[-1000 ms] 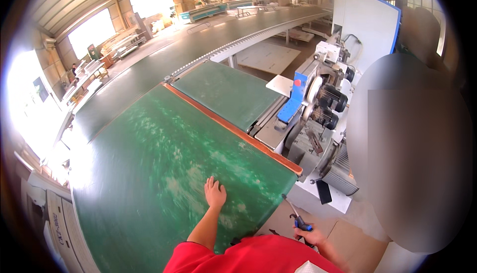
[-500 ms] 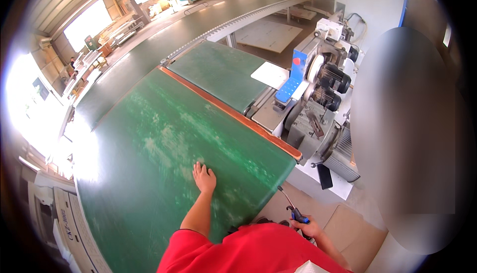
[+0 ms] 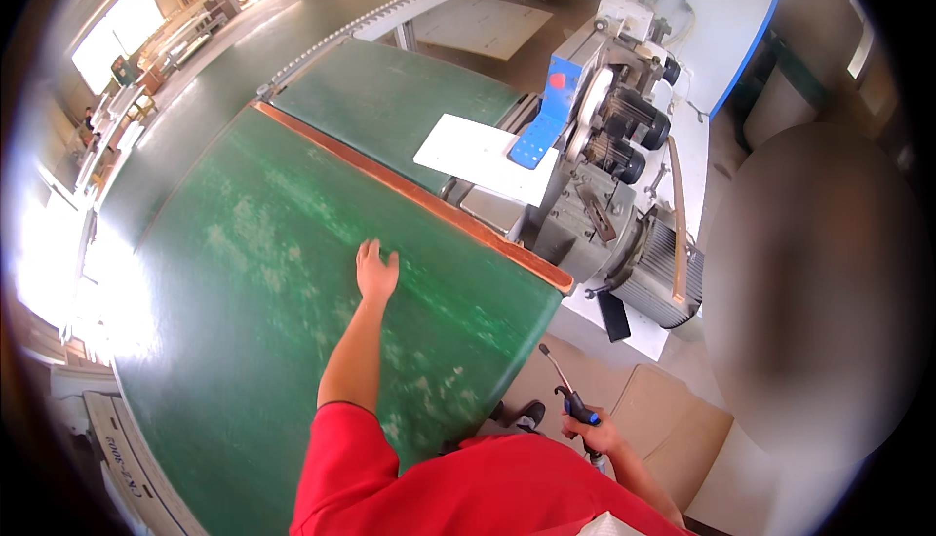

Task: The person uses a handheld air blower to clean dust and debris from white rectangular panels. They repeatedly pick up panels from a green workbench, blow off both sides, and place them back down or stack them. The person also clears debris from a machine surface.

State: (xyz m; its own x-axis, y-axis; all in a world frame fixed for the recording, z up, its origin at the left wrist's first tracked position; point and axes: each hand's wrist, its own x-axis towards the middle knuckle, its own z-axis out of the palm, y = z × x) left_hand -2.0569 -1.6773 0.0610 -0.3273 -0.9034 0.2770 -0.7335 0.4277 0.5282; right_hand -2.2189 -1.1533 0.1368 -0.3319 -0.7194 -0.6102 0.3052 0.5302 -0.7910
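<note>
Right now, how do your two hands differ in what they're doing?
The left hand lies open and flat, palm down on the big green panel, arm stretched forward; the right hand is closed around a blue-handled air blow gun, held low beside the body. The left hand is over the panel; the right hand is off its edge, above the floor, with the nozzle pointing up toward the panel. Both are bare.

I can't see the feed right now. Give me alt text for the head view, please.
A person in a red shirt rests the left hand flat on a large green panel with an orange-brown edge, while the right hand holds a blue-handled air blow gun beside it. Behind the panel stands a grey machine with motors.
</note>
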